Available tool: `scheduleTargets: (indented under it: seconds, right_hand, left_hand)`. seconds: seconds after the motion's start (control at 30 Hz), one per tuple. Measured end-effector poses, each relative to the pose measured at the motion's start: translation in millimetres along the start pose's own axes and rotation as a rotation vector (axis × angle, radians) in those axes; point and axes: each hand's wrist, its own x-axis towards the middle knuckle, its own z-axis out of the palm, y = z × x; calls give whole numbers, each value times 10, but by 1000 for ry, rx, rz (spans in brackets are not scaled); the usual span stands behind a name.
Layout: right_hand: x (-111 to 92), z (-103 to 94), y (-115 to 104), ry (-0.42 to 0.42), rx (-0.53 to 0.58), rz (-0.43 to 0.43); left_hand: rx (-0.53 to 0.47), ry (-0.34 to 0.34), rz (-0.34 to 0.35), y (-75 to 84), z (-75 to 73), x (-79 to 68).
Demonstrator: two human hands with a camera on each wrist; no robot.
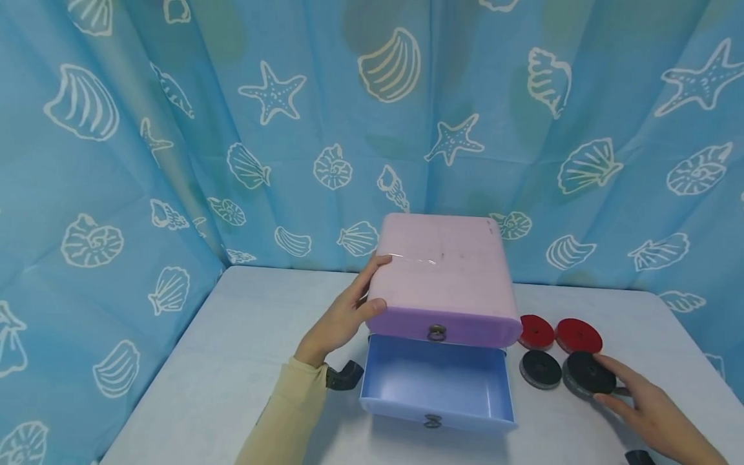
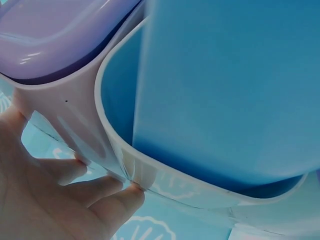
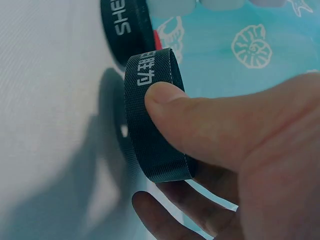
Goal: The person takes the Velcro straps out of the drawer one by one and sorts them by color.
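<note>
A small two-drawer box with a pink shell (image 1: pixel 444 258) stands on the table. Its purple upper drawer (image 1: pixel 401 321) is closed, and the blue lower drawer (image 1: pixel 436 381) is pulled out, its inside bare. My left hand (image 1: pixel 340 316) rests against the box's left side, thumb and fingers spread on the shell; in the left wrist view the fingertips touch the shell. On the right, my right hand (image 1: pixel 648 407) pinches a roll of black woven strap (image 3: pixel 155 120) between thumb and fingers. This roll is tilted, with its shadow on the table beside it.
Another black roll (image 1: pixel 540 369) lies between the held roll and the box. Behind them lie two red rolls (image 1: pixel 536 332), side by side. A blue curtain (image 1: pixel 325 116) with shell prints hangs behind the white table (image 1: pixel 279 297).
</note>
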Motion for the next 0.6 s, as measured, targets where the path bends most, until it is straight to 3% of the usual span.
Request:
scheduleTargets:
  seconds: [0.6]
  right_hand:
    - [47,47,20,-15,-1,-23]
  left_hand:
    - [0,2,-8,-6,-10,-4]
